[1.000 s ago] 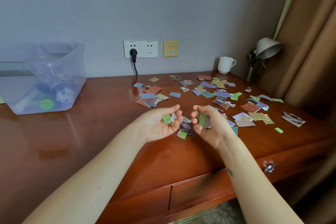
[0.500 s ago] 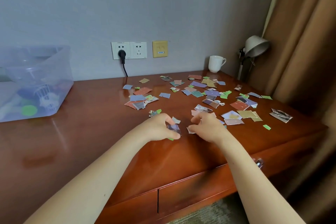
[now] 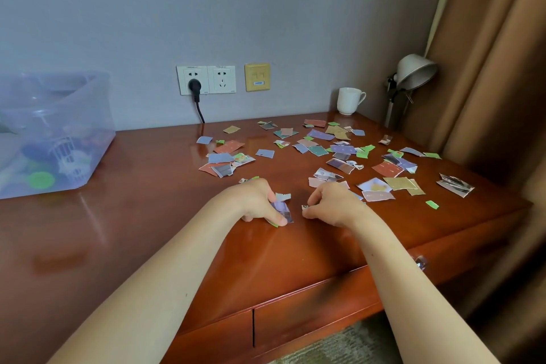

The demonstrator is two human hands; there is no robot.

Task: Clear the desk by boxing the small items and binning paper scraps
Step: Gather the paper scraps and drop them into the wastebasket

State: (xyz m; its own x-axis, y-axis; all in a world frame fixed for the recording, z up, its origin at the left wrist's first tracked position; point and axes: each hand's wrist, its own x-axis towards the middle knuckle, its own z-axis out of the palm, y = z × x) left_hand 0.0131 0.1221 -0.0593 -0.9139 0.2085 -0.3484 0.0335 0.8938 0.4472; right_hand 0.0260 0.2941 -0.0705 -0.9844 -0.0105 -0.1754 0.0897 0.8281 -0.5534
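Observation:
Several coloured paper scraps (image 3: pixel 319 151) lie scattered over the right half of the wooden desk (image 3: pixel 133 216). My left hand (image 3: pixel 255 201) is palm down near the front edge, its fingers curled round a small bunch of scraps (image 3: pixel 282 210) that pokes out under the thumb. Just to its right, my right hand (image 3: pixel 331 204) is also palm down and pinches a small scrap (image 3: pixel 305 207) at its fingertips. A clear plastic box (image 3: pixel 56 133) with small items inside stands at the far left.
A white mug (image 3: pixel 350 100) and a desk lamp (image 3: pixel 412 77) stand at the back right corner. Wall sockets with a black plug (image 3: pixel 195 86) sit above the desk. A brown curtain (image 3: pixel 496 53) hangs at the right. Drawers run along the desk front.
Both hands have turned from palm up, holding scraps above the desk, to palm down on the desk surface, and they stay close together over scraps near the front edge.

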